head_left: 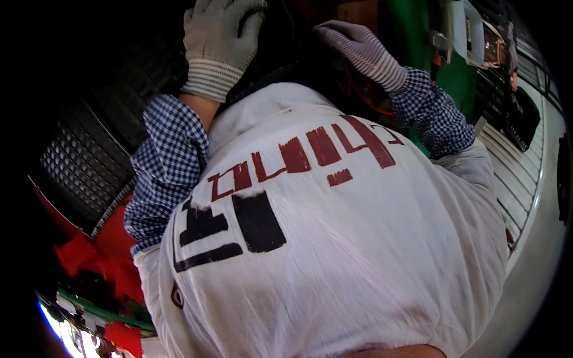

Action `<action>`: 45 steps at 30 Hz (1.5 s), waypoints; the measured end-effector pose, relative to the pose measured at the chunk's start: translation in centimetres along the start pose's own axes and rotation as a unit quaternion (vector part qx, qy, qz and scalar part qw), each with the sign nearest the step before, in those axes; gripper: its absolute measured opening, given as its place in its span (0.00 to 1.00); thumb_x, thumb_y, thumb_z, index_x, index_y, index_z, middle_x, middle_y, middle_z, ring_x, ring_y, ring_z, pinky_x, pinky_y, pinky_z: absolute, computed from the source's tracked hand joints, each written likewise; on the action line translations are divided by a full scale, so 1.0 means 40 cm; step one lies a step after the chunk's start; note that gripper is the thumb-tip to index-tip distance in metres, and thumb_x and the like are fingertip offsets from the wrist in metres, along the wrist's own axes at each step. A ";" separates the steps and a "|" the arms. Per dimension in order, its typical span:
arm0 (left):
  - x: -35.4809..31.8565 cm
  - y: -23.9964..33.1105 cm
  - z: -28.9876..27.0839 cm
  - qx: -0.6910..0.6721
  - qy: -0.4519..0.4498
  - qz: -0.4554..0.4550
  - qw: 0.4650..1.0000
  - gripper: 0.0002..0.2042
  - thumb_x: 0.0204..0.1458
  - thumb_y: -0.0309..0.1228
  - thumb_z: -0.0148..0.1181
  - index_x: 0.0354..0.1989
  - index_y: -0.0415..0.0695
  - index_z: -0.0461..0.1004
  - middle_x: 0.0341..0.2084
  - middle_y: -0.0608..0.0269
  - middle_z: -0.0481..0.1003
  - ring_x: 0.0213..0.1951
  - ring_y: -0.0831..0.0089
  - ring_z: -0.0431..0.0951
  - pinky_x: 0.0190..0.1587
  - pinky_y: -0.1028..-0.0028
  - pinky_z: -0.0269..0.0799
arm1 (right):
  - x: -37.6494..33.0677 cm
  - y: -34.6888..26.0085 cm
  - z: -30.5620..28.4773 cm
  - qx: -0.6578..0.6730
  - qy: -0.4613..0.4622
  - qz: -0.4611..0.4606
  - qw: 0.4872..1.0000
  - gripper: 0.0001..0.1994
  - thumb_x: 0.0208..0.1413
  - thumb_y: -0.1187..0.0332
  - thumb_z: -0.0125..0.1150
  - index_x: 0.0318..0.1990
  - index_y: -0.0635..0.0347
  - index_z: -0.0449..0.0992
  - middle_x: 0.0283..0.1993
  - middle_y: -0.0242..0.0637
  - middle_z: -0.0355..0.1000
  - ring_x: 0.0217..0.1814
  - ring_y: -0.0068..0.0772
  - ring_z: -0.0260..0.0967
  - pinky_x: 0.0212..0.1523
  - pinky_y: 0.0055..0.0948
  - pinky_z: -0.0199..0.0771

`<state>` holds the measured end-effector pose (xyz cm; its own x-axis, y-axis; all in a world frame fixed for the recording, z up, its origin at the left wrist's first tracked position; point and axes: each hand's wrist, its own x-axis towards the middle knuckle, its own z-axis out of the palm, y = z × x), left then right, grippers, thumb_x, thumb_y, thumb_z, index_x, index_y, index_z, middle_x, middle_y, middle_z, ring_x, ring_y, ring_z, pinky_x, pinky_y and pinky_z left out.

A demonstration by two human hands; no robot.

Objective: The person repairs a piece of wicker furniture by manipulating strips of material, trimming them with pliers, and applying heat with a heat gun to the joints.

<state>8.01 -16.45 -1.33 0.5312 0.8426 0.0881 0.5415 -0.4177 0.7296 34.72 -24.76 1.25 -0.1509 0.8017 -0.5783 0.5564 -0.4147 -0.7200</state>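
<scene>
My left hand, in a pale knit glove with a striped cuff, shows its back at the top of the head view. Its thumb stands apart from the fingers, whose tips run into the upper edge, over a dark area. To its right, my right hand, in a striped glove, reaches leftward with its fingers stretched out. No object shows in either hand. A thin red cord or cable curves in the shadow below the right hand. What lies directly under the hands is too dark to make out.
Black textured panels stand at the left, beside red cloth. To the right are a green surface, a white plastic handled container and a small orange-and-clear item. Pale slats run along the far right.
</scene>
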 end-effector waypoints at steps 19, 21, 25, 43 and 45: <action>0.049 0.125 0.030 -0.002 -0.097 0.025 0.995 0.29 0.47 0.38 0.70 0.60 0.48 0.74 0.53 0.52 0.70 0.61 0.51 0.66 0.67 0.52 0.56 | 0.023 -0.075 -0.011 0.050 0.007 0.047 0.998 0.13 0.60 0.63 0.67 0.44 0.62 0.77 0.34 0.45 0.79 0.37 0.41 0.80 0.40 0.34 0.78; 0.054 0.138 0.008 0.034 -0.151 0.029 0.988 0.38 0.44 0.44 0.71 0.66 0.46 0.69 0.58 0.48 0.66 0.65 0.49 0.62 0.69 0.50 0.52 | 0.040 -0.079 -0.050 0.012 -0.005 0.007 1.000 0.12 0.60 0.63 0.67 0.43 0.62 0.77 0.35 0.45 0.79 0.38 0.41 0.80 0.40 0.34 0.78; -0.011 0.149 0.003 0.110 -0.212 0.046 0.970 0.52 0.40 0.49 0.74 0.74 0.42 0.55 0.69 0.38 0.56 0.73 0.42 0.51 0.73 0.48 0.43 | 0.106 -0.081 -0.168 -0.065 0.098 -0.144 0.983 0.09 0.59 0.64 0.66 0.38 0.60 0.80 0.34 0.41 0.79 0.37 0.38 0.79 0.42 0.33 0.79; -0.047 0.082 0.006 0.132 -0.127 0.041 0.982 0.54 0.34 0.48 0.76 0.74 0.49 0.57 0.71 0.45 0.56 0.74 0.48 0.51 0.74 0.50 0.43 | 0.348 0.088 -0.801 -0.498 0.340 -0.033 0.797 0.16 0.63 0.65 0.54 0.55 0.47 0.82 0.46 0.41 0.81 0.45 0.42 0.79 0.48 0.37 0.80; -0.052 0.069 0.001 0.123 -0.127 0.049 0.983 0.53 0.34 0.48 0.76 0.74 0.49 0.58 0.71 0.46 0.56 0.74 0.48 0.51 0.74 0.50 0.43 | 0.285 -0.009 -0.823 -0.527 0.208 0.080 0.820 0.19 0.59 0.64 0.58 0.58 0.47 0.80 0.40 0.44 0.80 0.33 0.45 0.78 0.39 0.41 0.80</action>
<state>8.44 -19.39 0.47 0.7171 0.6955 -0.0452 0.6041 -0.5879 0.5380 59.70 -1.30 7.57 0.1627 0.9415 -0.2953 0.9723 -0.1021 0.2101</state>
